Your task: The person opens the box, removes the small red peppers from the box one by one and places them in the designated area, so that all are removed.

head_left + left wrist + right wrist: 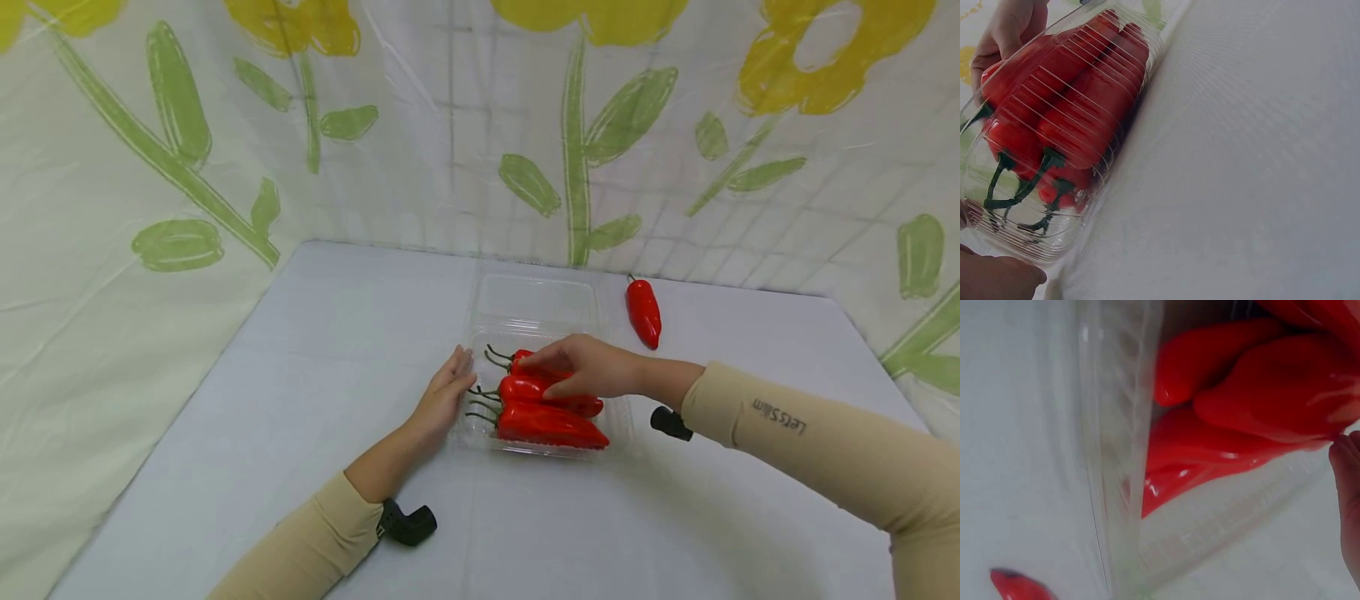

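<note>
Our left hand (444, 390) rests straight-fingered against the box's (543, 451) left edge, our right hand (588, 367) grips a pepper (527, 387) inside it, and table (337, 350) stretches wide leftward.

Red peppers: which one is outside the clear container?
The lone pepper lying on the table, beyond the right hand; the other peppers are inside the clear container.

A clear ridged plastic container (1019, 249) stands on the pale table (1241, 156), crowded with red peppers (1094, 100) whose green stems (1022, 194) point toward its near end. The left hand (997, 277) is at that end, beside the wall. At the far long edge, the right hand (1011, 28) touches a red pepper (1013, 69).
</note>
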The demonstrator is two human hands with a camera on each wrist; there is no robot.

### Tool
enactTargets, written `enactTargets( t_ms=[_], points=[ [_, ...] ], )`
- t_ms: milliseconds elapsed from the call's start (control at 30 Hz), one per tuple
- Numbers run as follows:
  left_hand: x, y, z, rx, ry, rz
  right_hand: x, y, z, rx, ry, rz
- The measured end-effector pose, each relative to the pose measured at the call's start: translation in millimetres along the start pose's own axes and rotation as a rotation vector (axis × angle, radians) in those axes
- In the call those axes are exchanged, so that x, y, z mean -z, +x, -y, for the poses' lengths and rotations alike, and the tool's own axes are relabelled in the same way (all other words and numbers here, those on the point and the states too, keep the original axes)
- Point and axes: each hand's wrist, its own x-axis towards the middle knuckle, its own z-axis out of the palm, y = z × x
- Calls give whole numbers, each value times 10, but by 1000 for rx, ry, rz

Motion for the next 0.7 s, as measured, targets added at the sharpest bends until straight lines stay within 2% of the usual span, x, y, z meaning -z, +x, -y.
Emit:
enactTargets(
  t_ms=[133,533,700],
  points=[
    [2,2,0,-4,3,2,-46,18,6,13,10,8],
    [-12,-8,8,-14,4,4,-116,44,-27,31,-59,6],
    [-2,5,18,-21,11,-3,-139,63,-49,69,-59,13]
  ],
)
